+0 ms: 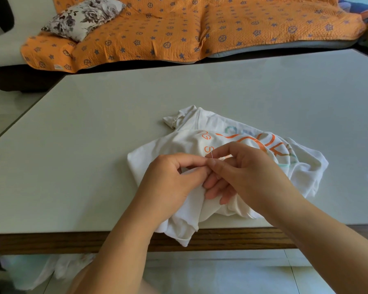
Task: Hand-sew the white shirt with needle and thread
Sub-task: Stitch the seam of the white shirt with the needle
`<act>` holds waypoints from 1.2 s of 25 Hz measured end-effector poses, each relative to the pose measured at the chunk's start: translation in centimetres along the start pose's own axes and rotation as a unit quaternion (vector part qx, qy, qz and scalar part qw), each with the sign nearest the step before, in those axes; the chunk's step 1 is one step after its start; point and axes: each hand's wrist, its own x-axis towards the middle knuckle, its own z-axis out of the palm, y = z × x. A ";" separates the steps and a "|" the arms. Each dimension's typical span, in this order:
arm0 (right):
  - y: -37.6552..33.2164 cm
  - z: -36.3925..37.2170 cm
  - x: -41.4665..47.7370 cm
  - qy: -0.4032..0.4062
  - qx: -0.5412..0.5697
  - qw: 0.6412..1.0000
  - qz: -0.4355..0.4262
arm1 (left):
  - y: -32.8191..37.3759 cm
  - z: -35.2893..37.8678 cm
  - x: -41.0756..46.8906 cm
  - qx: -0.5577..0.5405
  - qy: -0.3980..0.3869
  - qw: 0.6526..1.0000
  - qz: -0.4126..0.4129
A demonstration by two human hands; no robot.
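Note:
A crumpled white shirt (306,166) with orange and teal print lies on the near part of the table, one fold hanging over the front edge. My left hand (170,183) pinches a fold of the shirt between thumb and fingers. My right hand (242,172) meets it fingertip to fingertip and holds a thin needle (212,153) that points up and away from the fabric. I cannot make out the thread.
The pale table top (115,145) has a wooden front edge (51,242). Behind it stands a sofa under an orange patterned cover (179,28) with a floral cushion (83,18). White fabric (57,270) lies below the table on the tiled floor.

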 end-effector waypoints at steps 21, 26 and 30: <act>-0.7 -4.3 3.0 0.109 0.367 0.923 -0.027 | 0.2 -0.3 0.2 -0.121 -0.071 0.988 -0.066; -0.7 -4.8 3.1 0.201 0.253 0.942 -0.087 | 0.1 -0.3 0.2 -0.116 -0.077 0.987 -0.074; -1.1 -3.2 1.5 0.112 -0.016 0.988 -0.106 | 0.0 -0.5 0.2 -0.122 -0.079 0.987 -0.068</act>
